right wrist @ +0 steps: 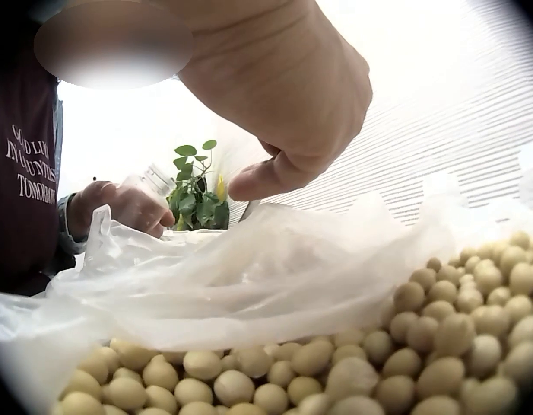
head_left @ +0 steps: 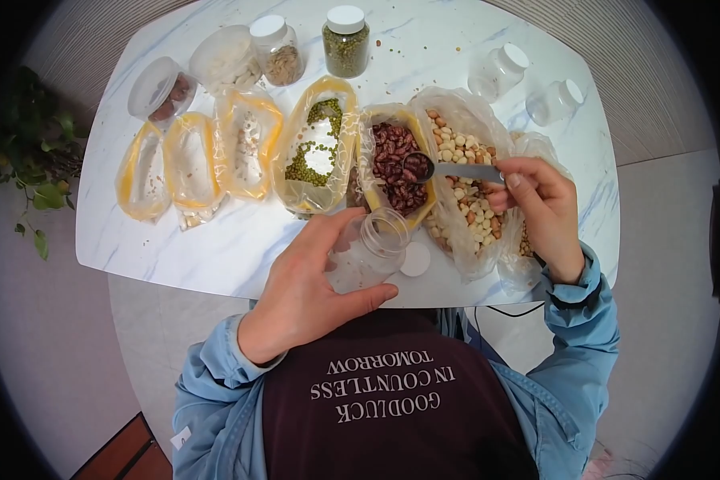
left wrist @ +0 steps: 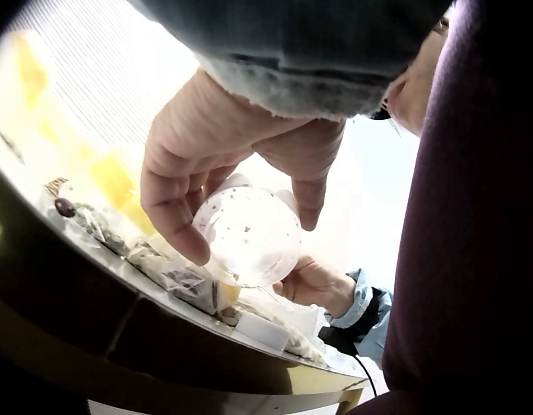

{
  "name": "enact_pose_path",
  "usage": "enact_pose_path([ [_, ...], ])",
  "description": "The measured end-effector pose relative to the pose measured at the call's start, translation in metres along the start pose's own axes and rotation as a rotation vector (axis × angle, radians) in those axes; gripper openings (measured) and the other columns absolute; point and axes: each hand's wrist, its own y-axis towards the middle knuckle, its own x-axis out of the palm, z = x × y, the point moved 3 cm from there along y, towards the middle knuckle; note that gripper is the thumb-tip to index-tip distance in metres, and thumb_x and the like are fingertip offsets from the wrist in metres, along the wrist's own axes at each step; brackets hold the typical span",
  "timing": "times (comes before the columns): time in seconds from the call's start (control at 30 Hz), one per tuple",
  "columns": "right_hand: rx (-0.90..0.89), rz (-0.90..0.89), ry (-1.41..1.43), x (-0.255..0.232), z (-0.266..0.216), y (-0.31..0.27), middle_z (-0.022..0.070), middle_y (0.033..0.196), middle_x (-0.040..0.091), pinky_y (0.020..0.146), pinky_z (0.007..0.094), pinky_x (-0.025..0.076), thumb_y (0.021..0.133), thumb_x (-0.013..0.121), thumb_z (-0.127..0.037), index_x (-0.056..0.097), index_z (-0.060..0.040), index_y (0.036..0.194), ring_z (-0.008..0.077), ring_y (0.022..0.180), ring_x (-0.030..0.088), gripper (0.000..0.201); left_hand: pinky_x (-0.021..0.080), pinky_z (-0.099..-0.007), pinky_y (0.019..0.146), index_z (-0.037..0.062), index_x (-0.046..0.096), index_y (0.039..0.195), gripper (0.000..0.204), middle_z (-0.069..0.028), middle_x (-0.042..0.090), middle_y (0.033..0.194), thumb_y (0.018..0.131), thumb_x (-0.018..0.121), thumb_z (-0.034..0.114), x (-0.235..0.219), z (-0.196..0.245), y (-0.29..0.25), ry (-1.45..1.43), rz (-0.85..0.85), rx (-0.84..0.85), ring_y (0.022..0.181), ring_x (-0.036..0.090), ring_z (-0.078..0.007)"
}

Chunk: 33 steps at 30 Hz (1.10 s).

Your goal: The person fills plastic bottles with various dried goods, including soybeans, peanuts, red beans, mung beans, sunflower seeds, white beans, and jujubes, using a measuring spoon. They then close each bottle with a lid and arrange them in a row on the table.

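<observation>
My left hand (head_left: 296,284) grips a clear plastic jar (head_left: 358,264), its mouth uncovered and tilted toward the bags. In the left wrist view only specks show on the base of the jar (left wrist: 249,233). Between thumb and fingers, my right hand (head_left: 542,212) pinches the handle of a dark measuring spoon (head_left: 470,171). The spoon's bowl holds dark red kidney beans and lies over the bag of kidney beans (head_left: 390,148). A round white lid (head_left: 415,260) lies beside the jar at the table's front edge.
Left of the kidney beans stands a bag of mung beans (head_left: 302,172), then several yellow-rimmed bags. A bag of mixed pale and brown beans (head_left: 468,216) stands right. Filled jars, including one of green beans (head_left: 346,48), line the back. Two clear jars (head_left: 498,72) lie far right.
</observation>
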Motion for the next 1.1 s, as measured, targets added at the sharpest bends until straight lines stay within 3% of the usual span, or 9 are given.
enact_pose_path([
  [0.1,-0.502,-0.098,-0.637,0.008,-0.027,-0.012,0.0119,0.086,0.067,0.064,0.0283,0.052,0.087,0.055,0.004,0.063,0.0009,0.107,0.0196,0.071,0.065,0.022,0.048,-0.0306,0.079,0.0053,0.047,0.129,0.075,-0.0063,0.054,0.117,0.066,0.085,0.020,-0.001,0.002,0.000,0.012,-0.001,-0.007,0.104,0.056,-0.0179],
  [0.2,-0.824,-0.054,-0.897,0.015,-0.043,-0.014,0.0122,0.084,0.066,0.062,0.0307,0.050,0.077,0.059,0.008,0.065,-0.0023,0.105,0.0259,0.070,0.064,0.031,0.048,-0.0308,0.080,0.0051,0.047,0.129,0.075,-0.0063,0.054,0.117,0.066,0.085,0.018,-0.001,0.002,0.000,0.008,-0.012,-0.013,0.104,0.056,-0.0179],
  [0.4,-0.782,0.010,-0.907,0.019,-0.046,0.004,0.0120,0.085,0.066,0.061,0.0329,0.050,0.069,0.059,0.010,0.065,-0.0047,0.106,0.0267,0.073,0.064,0.039,0.048,-0.0310,0.081,0.0048,0.047,0.129,0.074,-0.0063,0.054,0.116,0.066,0.085,0.017,0.000,0.001,-0.001,-0.011,-0.007,-0.011,0.104,0.056,-0.0178],
  [0.93,-0.825,-0.077,-0.947,0.041,-0.044,0.007,0.0137,0.086,0.066,0.063,0.0329,0.051,0.072,0.059,0.012,0.064,-0.0013,0.107,0.0275,0.073,0.065,0.038,0.047,-0.0312,0.082,0.0051,0.046,0.130,0.077,-0.0069,0.054,0.119,0.065,0.086,0.018,-0.002,-0.001,-0.001,-0.006,-0.016,-0.021,0.107,0.055,-0.0187],
  [1.03,-0.833,-0.083,-0.949,0.042,-0.043,0.008,0.0137,0.086,0.066,0.063,0.0331,0.051,0.071,0.059,0.012,0.064,-0.0009,0.107,0.0272,0.073,0.065,0.039,0.052,-0.0361,0.081,0.0041,0.047,0.128,0.074,-0.0134,0.055,0.108,0.067,0.083,0.025,-0.003,0.000,-0.001,0.009,0.008,0.034,0.099,0.059,-0.0272],
  [1.1,-0.843,-0.093,-0.962,0.042,-0.042,0.008,0.0134,0.086,0.066,0.063,0.0332,0.052,0.071,0.059,0.012,0.064,-0.0007,0.107,0.0267,0.073,0.065,0.038,0.052,-0.0361,0.080,0.0040,0.047,0.128,0.074,-0.0134,0.055,0.108,0.067,0.083,0.025,-0.003,-0.001,-0.001,0.000,0.009,0.031,0.099,0.059,-0.0270],
])
